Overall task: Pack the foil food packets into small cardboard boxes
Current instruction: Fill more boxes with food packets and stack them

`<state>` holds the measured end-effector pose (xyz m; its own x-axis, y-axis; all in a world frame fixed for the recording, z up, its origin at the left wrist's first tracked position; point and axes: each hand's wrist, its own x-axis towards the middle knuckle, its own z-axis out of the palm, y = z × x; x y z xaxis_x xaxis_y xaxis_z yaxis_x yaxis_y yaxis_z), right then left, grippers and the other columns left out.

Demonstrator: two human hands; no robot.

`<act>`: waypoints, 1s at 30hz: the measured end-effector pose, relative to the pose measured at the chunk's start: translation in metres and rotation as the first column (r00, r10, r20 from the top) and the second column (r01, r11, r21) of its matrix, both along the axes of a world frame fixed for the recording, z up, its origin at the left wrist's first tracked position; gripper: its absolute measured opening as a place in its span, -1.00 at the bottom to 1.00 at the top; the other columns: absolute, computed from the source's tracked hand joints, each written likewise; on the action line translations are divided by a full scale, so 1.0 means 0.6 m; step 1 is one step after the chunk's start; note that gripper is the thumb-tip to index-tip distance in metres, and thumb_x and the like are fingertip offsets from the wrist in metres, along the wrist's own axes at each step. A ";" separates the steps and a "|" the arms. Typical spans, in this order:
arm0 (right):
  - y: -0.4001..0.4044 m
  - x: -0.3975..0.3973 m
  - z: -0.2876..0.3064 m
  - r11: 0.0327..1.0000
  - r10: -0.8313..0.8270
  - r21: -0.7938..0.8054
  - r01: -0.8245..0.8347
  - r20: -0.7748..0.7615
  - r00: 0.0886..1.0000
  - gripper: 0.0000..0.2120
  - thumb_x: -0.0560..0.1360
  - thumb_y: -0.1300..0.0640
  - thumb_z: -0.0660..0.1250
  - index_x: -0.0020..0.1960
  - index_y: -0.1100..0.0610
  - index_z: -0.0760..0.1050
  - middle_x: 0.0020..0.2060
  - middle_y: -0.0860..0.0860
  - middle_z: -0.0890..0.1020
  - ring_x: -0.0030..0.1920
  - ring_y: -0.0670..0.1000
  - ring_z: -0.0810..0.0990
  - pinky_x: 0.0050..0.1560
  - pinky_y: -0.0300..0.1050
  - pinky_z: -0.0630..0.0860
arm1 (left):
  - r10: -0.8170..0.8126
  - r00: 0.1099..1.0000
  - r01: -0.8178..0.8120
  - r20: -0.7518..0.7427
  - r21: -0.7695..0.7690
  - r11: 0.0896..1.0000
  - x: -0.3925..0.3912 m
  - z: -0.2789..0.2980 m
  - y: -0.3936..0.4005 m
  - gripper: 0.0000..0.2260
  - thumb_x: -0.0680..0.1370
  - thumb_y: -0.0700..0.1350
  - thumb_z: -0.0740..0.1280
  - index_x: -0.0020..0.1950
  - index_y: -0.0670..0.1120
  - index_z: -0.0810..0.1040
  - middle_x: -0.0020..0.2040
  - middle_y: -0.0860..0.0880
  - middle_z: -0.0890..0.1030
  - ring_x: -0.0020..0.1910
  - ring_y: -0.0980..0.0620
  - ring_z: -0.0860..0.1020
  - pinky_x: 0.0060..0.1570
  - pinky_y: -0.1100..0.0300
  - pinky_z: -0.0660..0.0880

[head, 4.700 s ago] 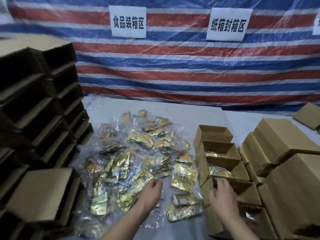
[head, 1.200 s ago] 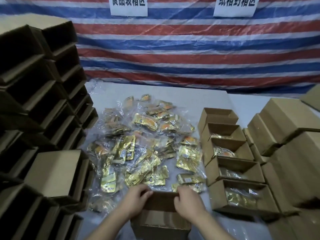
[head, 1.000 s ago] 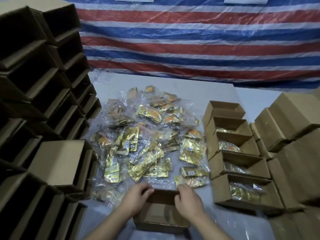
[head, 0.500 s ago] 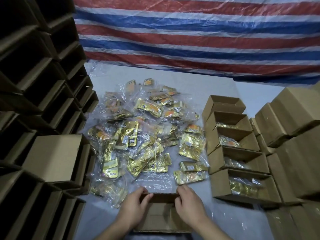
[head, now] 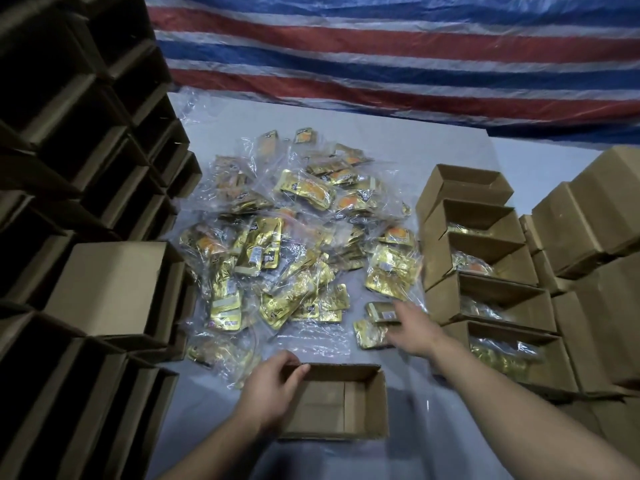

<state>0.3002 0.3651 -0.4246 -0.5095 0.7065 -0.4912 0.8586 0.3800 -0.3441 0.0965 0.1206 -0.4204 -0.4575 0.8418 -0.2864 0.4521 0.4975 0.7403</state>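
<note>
Foil packets [head: 294, 244], gold and sealed in clear crinkled plastic sleeves, lay heaped across the middle of the pale desk [head: 398, 147]. We judged them light, limp and slippery; the loose wrap would slide under a fingertip, so a flat pinch across the middle of a packet seemed surer than a tug at a corner. They did not look fragile.

We had an empty small brown cardboard box [head: 341, 401] at the near edge, open side up, just short of the heap. Our left hand [head: 268, 389] gripped its far left corner, fingers curled over the rim and thumb outside. Our right hand [head: 412, 329] was stretched out to the right of the heap, fingers spread and loose, holding nothing, its tips at or just over two separate gold packets [head: 375, 323] lying near the row of boxes. We could not tell whether it touched them. Those two lay between the empty box and the row of filled open cardboard boxes [head: 485, 271] on the right.

Dark stacks of empty cartons [head: 69, 168] rose on the left, closed brown cartons [head: 588, 237] stood far right, and a striped red, white and blue tarpaulin [head: 381, 46] hung behind.
</note>
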 end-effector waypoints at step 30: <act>0.004 0.004 -0.123 0.887 0.347 0.183 -0.424 0.344 0.873 -0.40 0.38 -0.24 0.32 0.29 0.01 0.24 0.19 0.02 0.46 0.18 0.08 0.46 0.19 0.02 0.39 | 0.024 1.000 -0.024 -0.001 -0.023 0.999 0.007 -0.006 0.007 -0.86 0.54 0.09 0.37 -0.13 0.06 0.53 -0.22 0.17 0.59 -0.18 0.28 0.52 -0.12 0.25 0.49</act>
<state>0.3029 0.3678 -0.4982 -0.6257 0.6000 -0.4985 0.6712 0.7397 0.0480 0.1006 0.1249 -0.4243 -0.4773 0.8239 -0.3055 0.4405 0.5252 0.7281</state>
